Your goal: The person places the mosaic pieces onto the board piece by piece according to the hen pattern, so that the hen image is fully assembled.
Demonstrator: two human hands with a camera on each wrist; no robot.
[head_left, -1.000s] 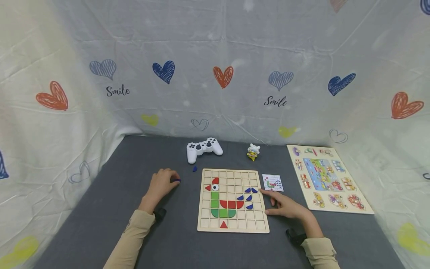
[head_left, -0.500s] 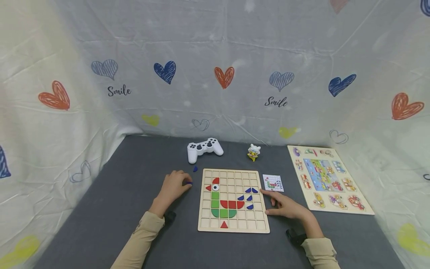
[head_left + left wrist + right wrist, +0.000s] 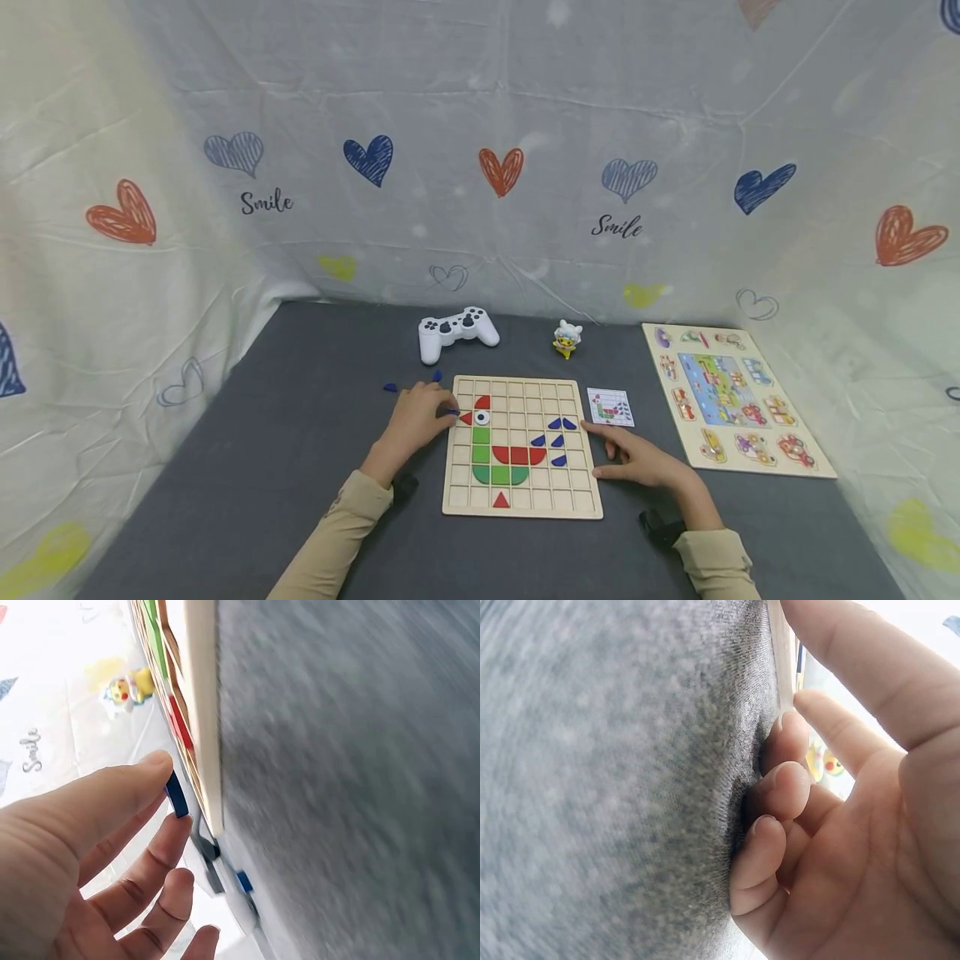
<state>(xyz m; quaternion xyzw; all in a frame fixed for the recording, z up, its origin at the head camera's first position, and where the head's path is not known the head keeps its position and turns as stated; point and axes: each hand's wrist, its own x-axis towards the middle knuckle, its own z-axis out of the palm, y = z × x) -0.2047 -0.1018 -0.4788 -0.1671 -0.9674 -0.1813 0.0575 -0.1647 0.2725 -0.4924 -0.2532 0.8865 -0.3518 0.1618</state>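
Observation:
A small blue wooden puzzle piece (image 3: 177, 796) is pinched between the thumb and a finger of my left hand (image 3: 414, 418), at the upper left edge of the wooden grid board (image 3: 528, 504). On that board lie red, green and blue flat pieces and a white eye piece (image 3: 482, 417), laid out like a bird. My right hand (image 3: 637, 459) rests at the board's right edge. Its index finger and thumb touch the rim, while the other fingers are bent against the cloth in the right wrist view. A picture card (image 3: 610, 407) lies just beyond this hand.
Two loose blue pieces, one left (image 3: 390, 387) and one right (image 3: 437, 377), lie behind my left hand. Farther back are a white game controller (image 3: 457, 332) and a small toy figure (image 3: 567, 338). A picture puzzle board (image 3: 738, 400) lies at the right.
My left hand has moved right with the blue piece, from the cloth to the board's left edge. A loose blue piece has come into sight behind it. My right hand has stayed put.

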